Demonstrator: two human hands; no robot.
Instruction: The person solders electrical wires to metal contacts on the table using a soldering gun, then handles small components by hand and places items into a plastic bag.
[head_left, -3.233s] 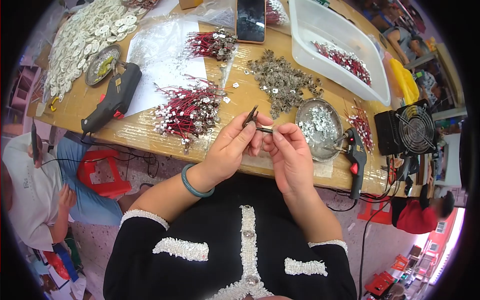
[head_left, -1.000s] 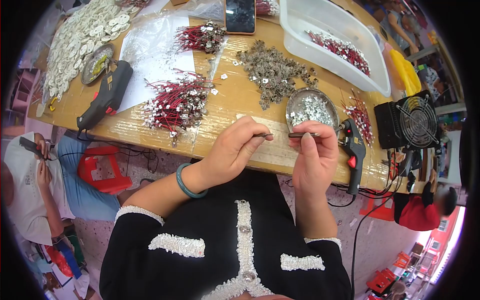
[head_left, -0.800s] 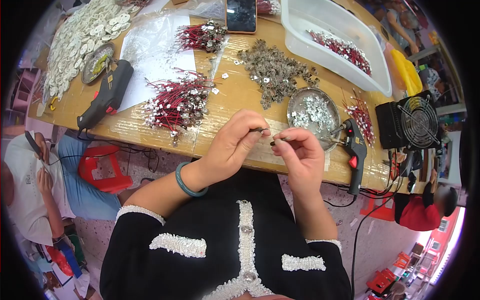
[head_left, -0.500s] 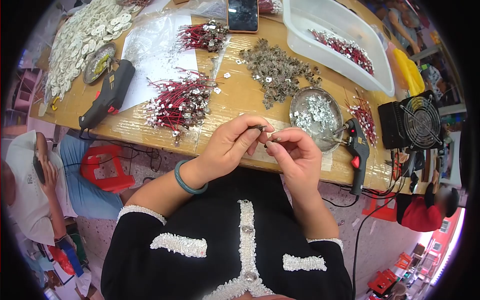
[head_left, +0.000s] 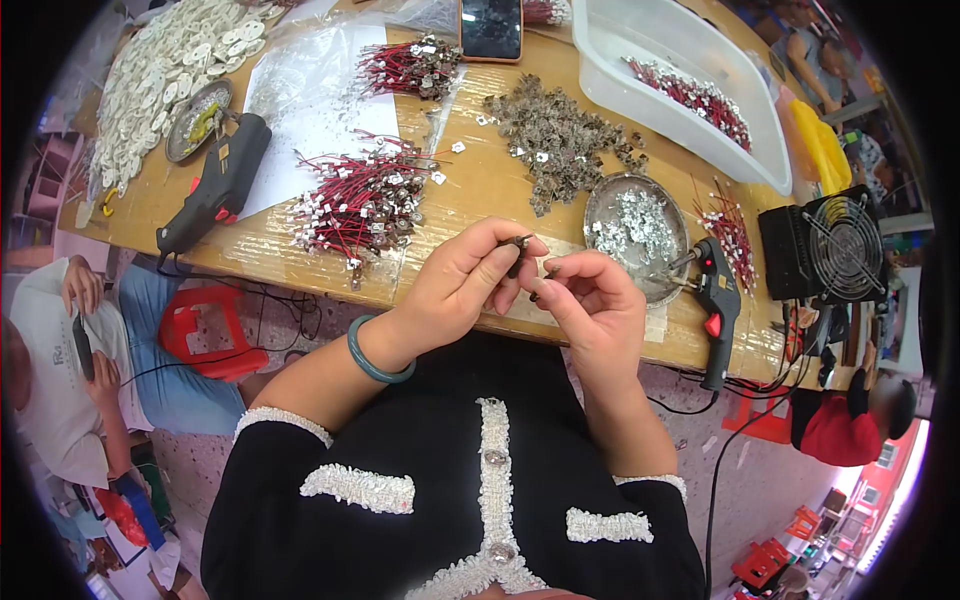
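My left hand [head_left: 462, 280] is closed, thumb against forefinger, on a small dark metal piece [head_left: 518, 244]. Facing it, my right hand [head_left: 592, 302] pinches another small dark piece [head_left: 537, 295], mostly hidden by the fingertips. Both hands meet just above the table's near edge, fingertips close together. Beyond them lies a heap of brownish metal clips [head_left: 555, 140]. A round metal dish [head_left: 598, 205] of shiny small parts stands just past my right hand. Left of my hands is a bundle of red wires with white and metal ends [head_left: 365, 200].
A black soldering gun [head_left: 715, 300] rests at the dish's right rim, another soldering gun [head_left: 215, 185] at left. A fan unit [head_left: 825, 243] stands far right, a white bin [head_left: 600, 80] behind. White discs [head_left: 180, 70] and a phone [head_left: 490, 28] lie farther back. A person [head_left: 75, 370] sits at left.
My left fingertips have tilted up slightly, showing more of the dark piece. My right hand barely moved. The seated person at left has shifted their hands and the dark object they hold.
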